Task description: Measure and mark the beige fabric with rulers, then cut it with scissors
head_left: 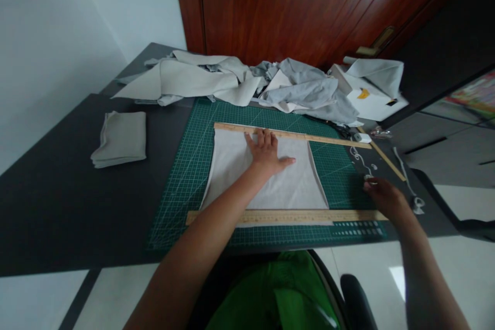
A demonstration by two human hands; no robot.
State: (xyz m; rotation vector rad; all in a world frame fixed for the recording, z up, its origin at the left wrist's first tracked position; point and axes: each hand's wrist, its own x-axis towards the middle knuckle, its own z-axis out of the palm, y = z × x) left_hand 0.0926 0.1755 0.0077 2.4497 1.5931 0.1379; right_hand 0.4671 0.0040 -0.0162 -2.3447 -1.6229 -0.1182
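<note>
A pale cloth piece (294,185) lies flat on the green cutting mat (174,201). One wooden ruler (325,139) runs along its far edge, and a second wooden ruler (286,216) lies across its near edge. My left hand (266,157) is spread on the cloth, its fingertips on the far ruler. At the mat's right side my right hand (382,193) is closed, its fingertips pinched at a small whitish thing (371,180) beside a white string (358,157). What exactly the pinch holds is too small to tell.
Folded cloths (121,136) are stacked at the left of the dark table (58,191). Crumpled grey fabric (305,87) and a white box (367,98) line the back. Another wooden stick (389,162) and a small white block (362,137) lie at the right.
</note>
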